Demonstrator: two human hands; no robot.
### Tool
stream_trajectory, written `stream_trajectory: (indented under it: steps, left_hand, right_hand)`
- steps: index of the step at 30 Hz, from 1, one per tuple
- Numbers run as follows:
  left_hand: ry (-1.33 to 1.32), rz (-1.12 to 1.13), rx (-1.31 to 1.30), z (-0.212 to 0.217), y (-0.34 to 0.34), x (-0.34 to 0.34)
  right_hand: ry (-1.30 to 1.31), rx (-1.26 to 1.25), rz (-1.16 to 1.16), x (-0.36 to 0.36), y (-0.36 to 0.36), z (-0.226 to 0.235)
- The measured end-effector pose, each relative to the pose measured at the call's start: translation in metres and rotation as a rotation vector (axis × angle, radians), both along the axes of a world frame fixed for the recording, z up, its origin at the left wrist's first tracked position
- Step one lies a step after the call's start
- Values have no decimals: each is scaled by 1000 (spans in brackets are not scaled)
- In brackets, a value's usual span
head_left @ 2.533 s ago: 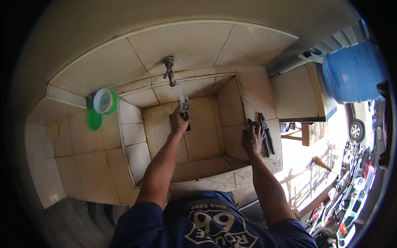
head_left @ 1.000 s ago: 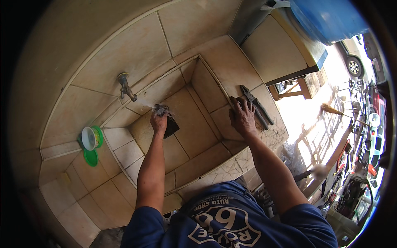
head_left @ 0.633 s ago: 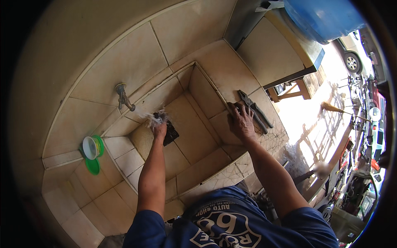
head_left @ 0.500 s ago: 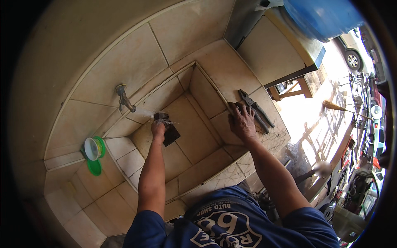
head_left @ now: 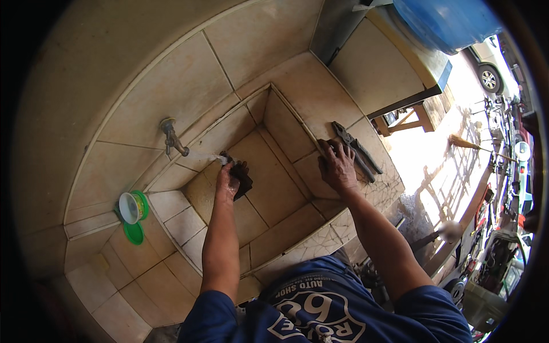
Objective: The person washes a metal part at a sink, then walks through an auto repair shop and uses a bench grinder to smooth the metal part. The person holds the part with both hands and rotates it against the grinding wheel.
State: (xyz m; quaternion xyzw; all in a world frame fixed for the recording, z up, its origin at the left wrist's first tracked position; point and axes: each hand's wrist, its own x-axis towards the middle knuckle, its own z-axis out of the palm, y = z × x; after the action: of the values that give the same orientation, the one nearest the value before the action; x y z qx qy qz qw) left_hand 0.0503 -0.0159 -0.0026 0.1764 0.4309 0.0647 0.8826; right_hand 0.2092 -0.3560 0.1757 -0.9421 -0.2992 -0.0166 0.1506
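My left hand [head_left: 227, 182] is closed around a dark, blocky object [head_left: 243, 178] inside the tiled sink [head_left: 269, 211]. Water runs from the brass faucet [head_left: 175, 141] onto the object and the fingertips. What kind of part it is cannot be made out. My right hand [head_left: 341, 167] lies on the sink's right rim, palm down, its fingers spread over the edge and holding nothing. Just beyond those fingers, a pair of dark pliers [head_left: 358, 153] lies on the tiled ledge, close to the hand.
At the left, a white tub [head_left: 129, 208] with a green rim and a green lid [head_left: 134, 233] sit by the sink. A cabinet [head_left: 377, 63] carries a large blue container [head_left: 449, 23] at the back right. A broom [head_left: 464, 142] and cluttered tools lie farther right.
My left hand has shifted slightly right and turned, showing more of its palm side, with the dark object turned too. The right hand stays on the rim.
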Motion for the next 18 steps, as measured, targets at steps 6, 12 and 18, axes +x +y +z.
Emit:
stream_trajectory:
  steps: [6,12,18]
  left_hand:
    - [91,-45,412,33,-23,-3]
    - [360,91,581,74,-24,19]
    - [194,-51,750,77,-17,15]
  right_hand:
    - [-17,-14,1,0,0,-1]
    - [-14,-24,0,-1,1,0]
    - [-12,-1,10,-1,-1,1]
